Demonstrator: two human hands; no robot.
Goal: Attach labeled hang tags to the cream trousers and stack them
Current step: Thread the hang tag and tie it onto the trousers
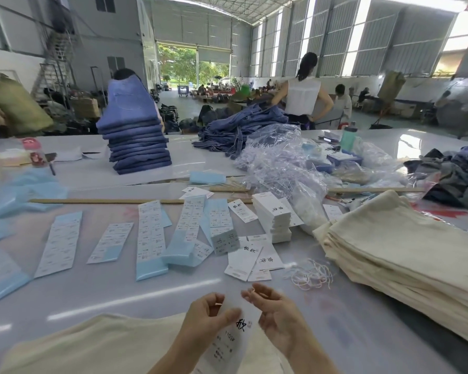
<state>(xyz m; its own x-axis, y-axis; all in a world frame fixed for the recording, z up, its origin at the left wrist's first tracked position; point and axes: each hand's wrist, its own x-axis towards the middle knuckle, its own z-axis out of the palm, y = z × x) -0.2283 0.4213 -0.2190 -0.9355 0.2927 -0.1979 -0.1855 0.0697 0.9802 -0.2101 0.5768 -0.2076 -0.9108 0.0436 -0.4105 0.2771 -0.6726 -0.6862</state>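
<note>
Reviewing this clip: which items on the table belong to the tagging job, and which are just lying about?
Belongs to the job:
- hang tag, held by left hand
- right hand
- cream trousers stack
- white strings
- tag pile
- sticker sheets

Lying about:
- folded jeans stack
- green bottle
- clear plastic bags

The glossy table (97, 298) bears label sheets (60, 242), stacked cream trousers (405, 255) and folded jeans (138, 147).

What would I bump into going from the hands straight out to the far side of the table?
Hang tag held by both hands, then loose white tags, then the tall white tag stack, then the clear plastic bags, then the heap of blue jeans.
</note>
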